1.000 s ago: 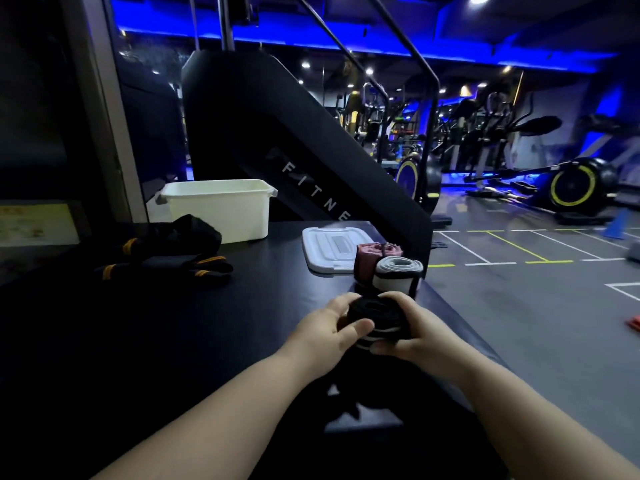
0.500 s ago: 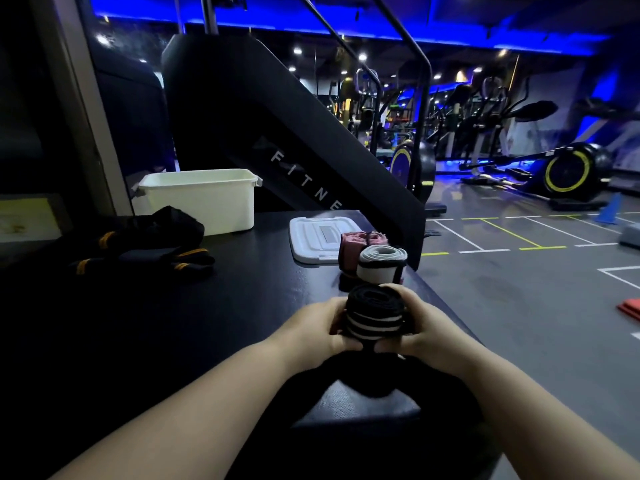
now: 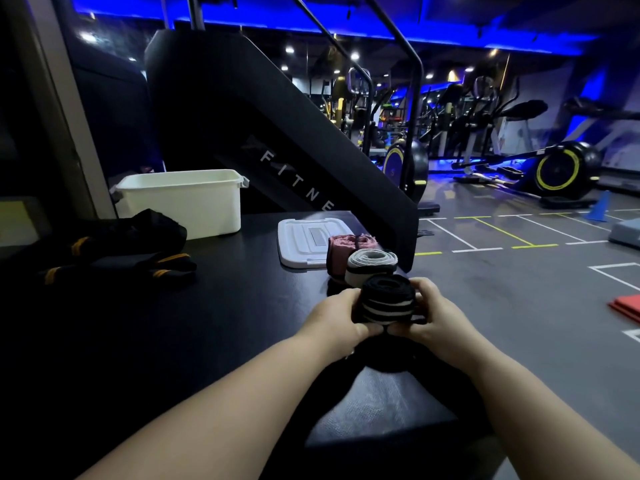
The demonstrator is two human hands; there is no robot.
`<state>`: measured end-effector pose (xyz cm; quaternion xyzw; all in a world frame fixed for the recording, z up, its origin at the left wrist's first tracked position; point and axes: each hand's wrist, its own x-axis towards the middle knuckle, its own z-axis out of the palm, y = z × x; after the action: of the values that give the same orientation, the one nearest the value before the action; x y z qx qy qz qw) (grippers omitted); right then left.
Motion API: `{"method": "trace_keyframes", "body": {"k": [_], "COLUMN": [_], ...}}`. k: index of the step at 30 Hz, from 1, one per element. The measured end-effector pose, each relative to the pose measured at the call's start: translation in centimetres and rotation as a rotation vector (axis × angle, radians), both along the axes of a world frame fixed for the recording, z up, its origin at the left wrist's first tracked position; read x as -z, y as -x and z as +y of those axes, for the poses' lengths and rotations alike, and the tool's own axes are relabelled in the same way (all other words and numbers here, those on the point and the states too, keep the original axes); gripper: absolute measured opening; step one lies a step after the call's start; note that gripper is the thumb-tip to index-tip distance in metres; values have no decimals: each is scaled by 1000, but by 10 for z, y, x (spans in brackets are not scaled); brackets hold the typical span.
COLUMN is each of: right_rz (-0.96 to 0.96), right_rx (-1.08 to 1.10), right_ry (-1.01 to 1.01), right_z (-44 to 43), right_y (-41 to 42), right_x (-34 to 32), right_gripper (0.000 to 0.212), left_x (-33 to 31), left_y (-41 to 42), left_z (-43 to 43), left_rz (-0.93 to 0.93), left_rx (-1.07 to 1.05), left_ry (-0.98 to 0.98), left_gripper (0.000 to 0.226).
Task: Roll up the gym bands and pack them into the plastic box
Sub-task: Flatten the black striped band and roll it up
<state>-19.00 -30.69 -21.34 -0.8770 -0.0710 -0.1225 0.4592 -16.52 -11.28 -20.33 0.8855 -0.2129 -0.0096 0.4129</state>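
Here the black roll, white-striped, stands upright near the table's right edge, clasped between the left hand and right hand, thumbs meeting in front. Just beyond it sit a grey roll and a pink roll, touching the lid. The open box stands far left, loose bands beside it; bare dark tabletop lies between. Gym floor opens rightward.

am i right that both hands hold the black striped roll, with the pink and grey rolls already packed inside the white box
Not quite. In the head view the pink roll and grey roll stand on the table beside the lid, not in the white box. Left hand and right hand do hold the black striped roll.
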Motion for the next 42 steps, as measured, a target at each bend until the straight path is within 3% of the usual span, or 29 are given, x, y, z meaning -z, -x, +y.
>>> {"method": "trace_keyframes", "body": {"k": [19,29,34,40,42], "right_rz": [-76,-90,-80,-252,-312], "right_rx": [26,39,176,410,397], "right_ry": [-51,-30,6,96,121], "right_z": [-2,-1,1,8,19], "right_y": [-14,-9,-5,23,31], "right_x": [14,15,15,7,4], "right_gripper": [65,59,61,30,30], "left_x": [16,15,14,7,3], "left_y": [-8,-6,-1,6,10], "left_z": [-11,-9,-6,13,22], "left_rz": [-88,-26,25,52,76], "left_rx": [-103,-140,-192,-219,-207], "left_ry": [11,40,97,10,-14], "left_gripper": [43,40,37,33,33]}}
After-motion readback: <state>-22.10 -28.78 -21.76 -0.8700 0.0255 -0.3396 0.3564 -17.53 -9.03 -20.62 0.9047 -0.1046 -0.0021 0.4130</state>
